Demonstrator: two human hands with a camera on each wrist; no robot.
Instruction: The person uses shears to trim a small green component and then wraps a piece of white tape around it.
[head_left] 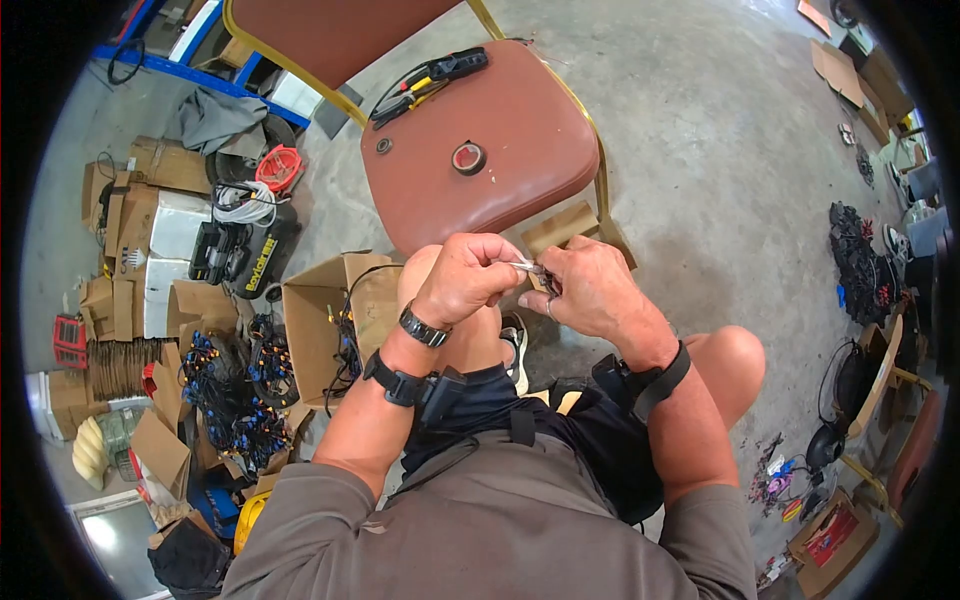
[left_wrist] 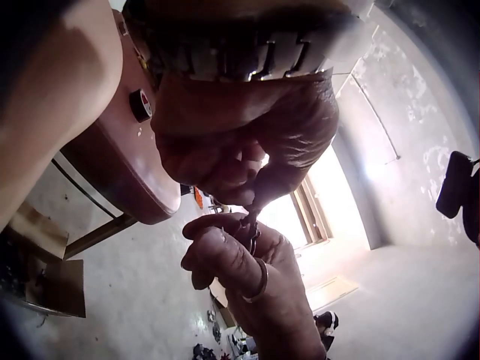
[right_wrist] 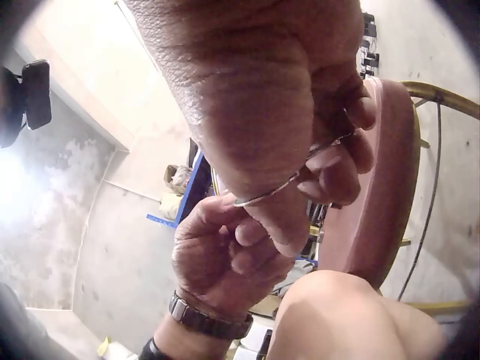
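Observation:
In the head view both hands meet in front of the knees. My left hand (head_left: pixel 465 280) pinches a thin whitish strip (head_left: pixel 522 265) between thumb and fingertips. My right hand (head_left: pixel 592 288) grips what look like small metal scissors (left_wrist: pixel 253 234), a thin metal loop (left_wrist: pixel 263 279) passing round its thumb. Its fingers cover most of the tool, and the tip points toward the left fingertips. In the right wrist view the metal handle (right_wrist: pixel 271 193) curves across the thumb, with the left hand (right_wrist: pixel 221 259) close beyond it.
A brown padded chair (head_left: pixel 510 200) stands ahead, bearing a tape roll (head_left: pixel 468 158), a small dark ring (head_left: pixel 383 146) and a black device with leads (head_left: pixel 458 64). An open cardboard box (head_left: pixel 318 345) is beside the left knee. Bundled cables (head_left: pixel 235 390) and cartons crowd the left floor.

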